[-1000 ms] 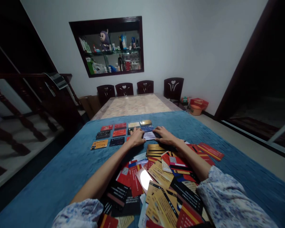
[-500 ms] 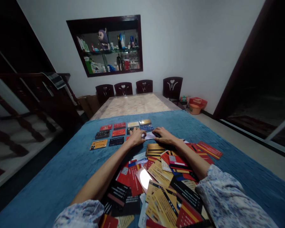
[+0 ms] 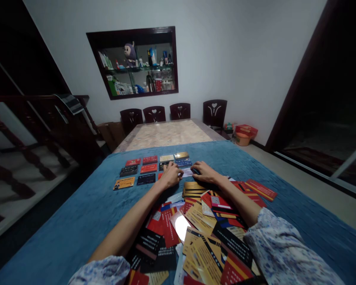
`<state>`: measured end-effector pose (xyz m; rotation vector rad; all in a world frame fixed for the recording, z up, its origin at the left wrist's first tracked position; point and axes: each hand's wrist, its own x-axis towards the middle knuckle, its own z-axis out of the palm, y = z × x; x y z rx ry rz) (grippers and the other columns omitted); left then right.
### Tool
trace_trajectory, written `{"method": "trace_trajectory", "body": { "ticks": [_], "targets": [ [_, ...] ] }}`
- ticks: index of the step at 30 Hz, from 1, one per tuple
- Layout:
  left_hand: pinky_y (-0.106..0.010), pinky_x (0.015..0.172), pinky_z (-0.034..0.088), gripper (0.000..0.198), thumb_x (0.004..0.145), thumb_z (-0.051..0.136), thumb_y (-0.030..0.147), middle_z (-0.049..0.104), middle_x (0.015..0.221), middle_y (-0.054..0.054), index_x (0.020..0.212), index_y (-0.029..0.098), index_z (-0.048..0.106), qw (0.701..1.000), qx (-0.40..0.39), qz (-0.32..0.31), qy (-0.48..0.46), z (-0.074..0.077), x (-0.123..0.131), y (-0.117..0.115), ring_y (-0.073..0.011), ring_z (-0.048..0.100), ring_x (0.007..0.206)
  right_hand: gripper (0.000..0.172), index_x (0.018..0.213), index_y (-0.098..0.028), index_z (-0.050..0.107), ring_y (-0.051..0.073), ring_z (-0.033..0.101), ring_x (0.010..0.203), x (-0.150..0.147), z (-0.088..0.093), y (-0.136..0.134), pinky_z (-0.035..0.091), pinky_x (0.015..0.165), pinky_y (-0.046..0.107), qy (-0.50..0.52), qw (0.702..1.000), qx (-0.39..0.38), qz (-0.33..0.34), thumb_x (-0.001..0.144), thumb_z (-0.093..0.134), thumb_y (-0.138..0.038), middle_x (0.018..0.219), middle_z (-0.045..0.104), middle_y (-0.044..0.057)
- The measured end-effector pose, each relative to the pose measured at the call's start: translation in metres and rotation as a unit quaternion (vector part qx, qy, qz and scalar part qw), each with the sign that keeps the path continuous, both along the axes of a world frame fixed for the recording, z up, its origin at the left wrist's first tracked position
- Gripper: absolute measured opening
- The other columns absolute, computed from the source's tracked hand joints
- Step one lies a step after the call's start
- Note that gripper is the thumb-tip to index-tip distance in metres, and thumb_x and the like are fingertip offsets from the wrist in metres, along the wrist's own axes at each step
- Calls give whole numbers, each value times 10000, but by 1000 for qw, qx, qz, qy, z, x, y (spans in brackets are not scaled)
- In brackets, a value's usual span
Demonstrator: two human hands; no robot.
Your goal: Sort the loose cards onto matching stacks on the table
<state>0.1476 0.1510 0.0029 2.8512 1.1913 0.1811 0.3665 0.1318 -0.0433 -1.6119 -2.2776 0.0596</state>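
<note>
A pale card (image 3: 188, 172) lies flat on the blue cloth, between my two hands. Curled fingers of my left hand (image 3: 171, 175) close at its left end. My right hand (image 3: 205, 172) has bent fingers at the right end, with a dark patch under them that I cannot make out. To the left and behind, cards are laid in rows, among them an orange card (image 3: 124, 183), a dark blue card (image 3: 146, 179) and a gold card (image 3: 182, 155). My left hand partly hides some of these. Below my wrists spreads a heap of mixed cards (image 3: 203, 253), with gold cards (image 3: 194, 189) at its top.
Blue cloth (image 3: 86, 221) covers the near table; the patterned tabletop (image 3: 166, 132) shows beyond it. Dark chairs (image 3: 215, 113) stand at the far end. A few red cards (image 3: 261, 189) lie right of my right forearm. A wooden railing (image 3: 26, 101) runs along the left.
The view has tilted slightly upward, so everything sits a little lower. My hands stay at the pale card, with only small finger movement in the left.
</note>
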Motion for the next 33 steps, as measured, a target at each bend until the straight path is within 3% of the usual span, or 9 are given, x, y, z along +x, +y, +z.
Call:
{"method": "trace_trajectory", "body": {
  "ticks": [4, 10, 17, 25, 33],
  "targets": [
    [-479, 925, 355, 196, 863, 574, 146, 639, 1101, -106, 922, 216, 748, 999, 20, -28, -14, 0, -3, -5, -310, 440, 1158, 336, 1122, -150, 706, 240, 563, 1037, -1, 4, -2, 408, 941, 328, 7, 1000, -10, 5, 820, 619, -268, 1159, 634, 129],
    [-467, 909, 342, 238, 878, 539, 122, 670, 1102, -118, 966, 190, 749, 997, 33, -50, -40, 5, -10, -14, -300, 444, 1139, 389, 1193, -131, 699, 260, 608, 1052, 0, 19, -8, 433, 957, 338, 15, 1000, -2, -7, 838, 611, -260, 1177, 653, 158],
    [-462, 927, 325, 232, 835, 584, 98, 712, 1101, -84, 955, 205, 751, 995, 10, -66, -79, 5, -22, -35, -292, 441, 1126, 332, 1154, -167, 722, 243, 611, 1002, 1, 39, -19, 442, 891, 324, -3, 1000, 23, -6, 852, 601, -230, 1085, 704, 117],
    [-483, 963, 320, 210, 904, 549, 175, 717, 1128, -85, 992, 198, 739, 989, -21, -105, -107, 1, -19, -52, -288, 435, 1149, 250, 1037, -183, 751, 225, 595, 937, -4, 52, -56, 429, 832, 312, -28, 999, 40, 19, 867, 567, -177, 1038, 722, 95],
    [-483, 1000, 306, 176, 917, 546, 187, 702, 1164, -63, 977, 210, 709, 985, -45, -151, -72, -1, -12, -61, -302, 410, 1215, 228, 1023, -213, 747, 235, 618, 947, 3, 54, -83, 426, 788, 296, -48, 998, -7, 31, 871, 576, -204, 1005, 724, 89]
  ]
}}
